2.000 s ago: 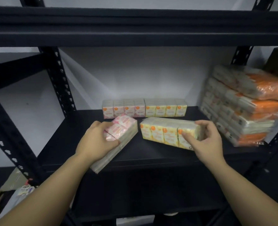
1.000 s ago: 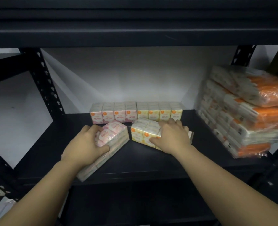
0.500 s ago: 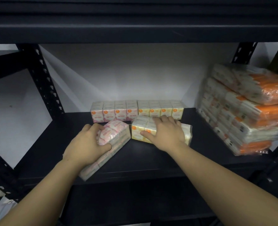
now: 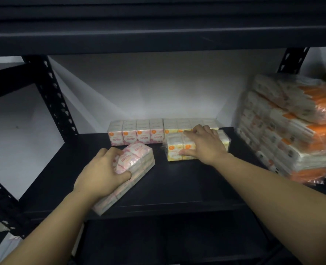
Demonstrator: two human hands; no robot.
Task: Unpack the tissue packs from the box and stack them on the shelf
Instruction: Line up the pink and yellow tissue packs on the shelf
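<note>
The pink tissue pack (image 4: 133,165) lies skewed on the black shelf (image 4: 177,182), just in front of the back row of packs (image 4: 158,131), which serves here as the reference. Its far end sits near the pink half of that row; its near end overhangs the shelf's front edge. The left hand (image 4: 103,173) grips this pack from above, fingers curled over the far side and the thumb pressed against the right side.

The yellow tissue pack (image 4: 179,148) lies to the right of the pink one, touching or almost touching the yellow half of the back row. The right hand (image 4: 206,144) rests on top of it, fingers spread and reaching over the far edge, thumb along the front face.

Well to the right of the back row stands a stack of orange-wrapped bundles (image 4: 292,134).

Risks, as judged:
- The overhanging end of the pink pack may tip off the shelf if the left hand releases before the pack is squared up.
- Rotating the pink pack may drive its far corner into the back row and knock it out of line.
- The film wrap is likely slippery; a flat push on the yellow pack may slide over it.
</note>
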